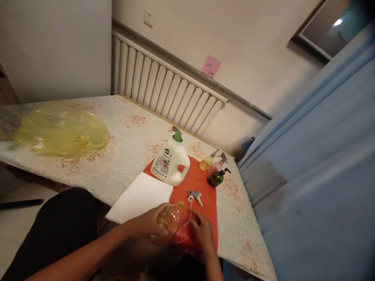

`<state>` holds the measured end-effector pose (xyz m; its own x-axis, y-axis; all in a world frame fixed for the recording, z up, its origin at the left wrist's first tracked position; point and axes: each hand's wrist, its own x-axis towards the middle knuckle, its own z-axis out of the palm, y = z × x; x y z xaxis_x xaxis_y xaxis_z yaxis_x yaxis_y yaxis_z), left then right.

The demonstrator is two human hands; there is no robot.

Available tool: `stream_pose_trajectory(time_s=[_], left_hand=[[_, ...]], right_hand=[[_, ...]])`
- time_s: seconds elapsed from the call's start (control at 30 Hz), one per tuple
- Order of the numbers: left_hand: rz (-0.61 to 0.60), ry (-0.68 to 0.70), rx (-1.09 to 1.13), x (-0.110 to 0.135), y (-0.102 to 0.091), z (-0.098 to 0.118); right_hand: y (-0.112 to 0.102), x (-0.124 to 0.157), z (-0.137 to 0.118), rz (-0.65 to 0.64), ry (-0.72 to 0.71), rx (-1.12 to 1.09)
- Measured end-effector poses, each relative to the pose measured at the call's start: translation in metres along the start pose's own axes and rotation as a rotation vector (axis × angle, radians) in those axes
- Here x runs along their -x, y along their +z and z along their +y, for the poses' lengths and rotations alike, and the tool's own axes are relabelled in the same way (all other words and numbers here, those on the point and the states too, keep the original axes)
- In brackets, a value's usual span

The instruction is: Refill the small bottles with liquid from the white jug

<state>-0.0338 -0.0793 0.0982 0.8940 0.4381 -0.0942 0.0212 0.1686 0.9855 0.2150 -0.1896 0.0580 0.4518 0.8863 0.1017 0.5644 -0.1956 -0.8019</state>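
Note:
My left hand (152, 223) is wrapped round a small clear orange-tinted bottle (173, 216), tilted with its open neck pointing up and right. My right hand (202, 234) rests on the orange mat (205, 183) beside it, fingers curled near the thin tube of a grey spray-trigger head (193, 195) that lies loose on the mat. A white detergent jug (170, 163) with a green cap stands further back on the mat. Three small bottles (215, 169), yellow, pink and dark green, stand at the mat's far right.
A white folded cloth (140, 197) lies left of the mat. A large yellow plastic bag (60, 130) sits at the table's left end. A radiator (164, 89) runs along the wall behind. Blue fabric (316, 175) fills the right side.

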Motion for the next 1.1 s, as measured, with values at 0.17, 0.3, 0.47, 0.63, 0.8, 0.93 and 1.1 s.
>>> stream_pose_trajectory(time_s=[0.17,0.3,0.47,0.63,0.8,0.93,1.1], left_hand=[[-0.009,0.050,-0.061,-0.018,-0.015,0.005],[0.005,0.155,-0.108,-0.034,-0.031,0.007],[-0.072,0.287,-0.066,-0.049,-0.052,0.015],[-0.118,0.253,-0.038,-0.054,-0.074,0.015],[-0.057,0.215,-0.106,-0.058,-0.100,0.004],[-0.086,0.176,0.070,-0.062,-0.123,-0.005],[-0.108,0.198,0.236,-0.065,-0.142,-0.013]], right_hand=[[0.003,0.002,-0.046,-0.028,0.017,-0.114],[0.012,-0.001,-0.074,0.031,-0.014,-0.124],[0.024,-0.012,-0.092,0.156,-0.044,-0.096],[0.037,-0.024,-0.104,0.160,-0.042,-0.043],[0.042,-0.039,-0.108,0.082,-0.024,-0.058],[0.030,-0.067,-0.102,0.094,0.029,-0.186],[0.022,-0.115,-0.096,0.295,0.014,-0.212]])
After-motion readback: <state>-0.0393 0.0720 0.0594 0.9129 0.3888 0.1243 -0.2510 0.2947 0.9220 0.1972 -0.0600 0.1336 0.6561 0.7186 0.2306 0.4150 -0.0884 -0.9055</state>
